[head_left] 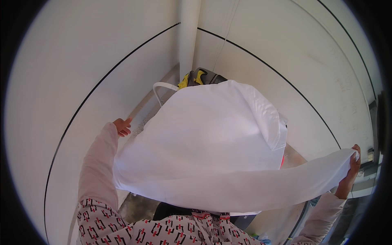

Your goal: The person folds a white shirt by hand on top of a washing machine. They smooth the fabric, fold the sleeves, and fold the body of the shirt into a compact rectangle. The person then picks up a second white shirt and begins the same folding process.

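A large white cloth (196, 130) spreads in front of me and hides most of what lies under it. Its right end stretches out to my right hand (354, 167), which is closed round the cloth's corner and raised at the far right. On the other side, my left hand (123, 127) is held out past the cloth's left edge, its fingers apart and nothing in them. A folded-over strip of the cloth lies along its right side.
At the back corner, a black and yellow case (202, 76) shows behind the cloth, beside a white curved tube (160, 86). A white vertical pipe (189, 41) runs up where two white walls meet. Dark lines cross both walls.
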Demonstrator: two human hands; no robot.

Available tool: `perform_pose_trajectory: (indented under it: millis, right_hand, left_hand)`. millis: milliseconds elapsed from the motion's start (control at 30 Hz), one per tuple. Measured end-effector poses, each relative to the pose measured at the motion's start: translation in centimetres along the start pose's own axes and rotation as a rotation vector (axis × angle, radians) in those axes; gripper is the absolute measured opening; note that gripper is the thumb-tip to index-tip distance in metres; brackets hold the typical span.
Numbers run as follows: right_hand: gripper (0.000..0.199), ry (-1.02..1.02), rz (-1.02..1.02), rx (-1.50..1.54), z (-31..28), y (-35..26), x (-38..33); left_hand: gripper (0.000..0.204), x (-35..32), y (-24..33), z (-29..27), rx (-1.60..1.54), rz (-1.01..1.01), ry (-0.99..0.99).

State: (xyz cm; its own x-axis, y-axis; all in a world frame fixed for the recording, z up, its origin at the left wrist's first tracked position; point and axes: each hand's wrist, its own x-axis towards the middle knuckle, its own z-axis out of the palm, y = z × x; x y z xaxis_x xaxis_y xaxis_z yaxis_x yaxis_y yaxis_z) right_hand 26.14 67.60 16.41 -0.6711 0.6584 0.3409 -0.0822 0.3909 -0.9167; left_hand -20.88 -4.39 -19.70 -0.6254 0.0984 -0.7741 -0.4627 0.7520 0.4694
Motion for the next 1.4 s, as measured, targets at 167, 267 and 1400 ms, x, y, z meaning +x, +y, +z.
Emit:
perform_pose_trajectory:
  millis: [167,267,1400]
  right_hand:
    - [0.051,0.418,0.136,-0.249,-4.7,-1.9,-1.1]
    - [0.057,0.370,0.250,-0.243,-4.2,-0.9,-2.7]
    - [0.048,-0.084,0.532,0.115,3.6,-3.2,-15.3]
  left_hand:
    - [0.083,9.5,-0.7,9.2,-0.034,-0.127,-0.272]
    - [0.075,12.1,-2.3,11.1,-0.563,0.021,-0.302]
    - [0.036,-26.1,29.1,29.4,0.656,1.390,-0.225]
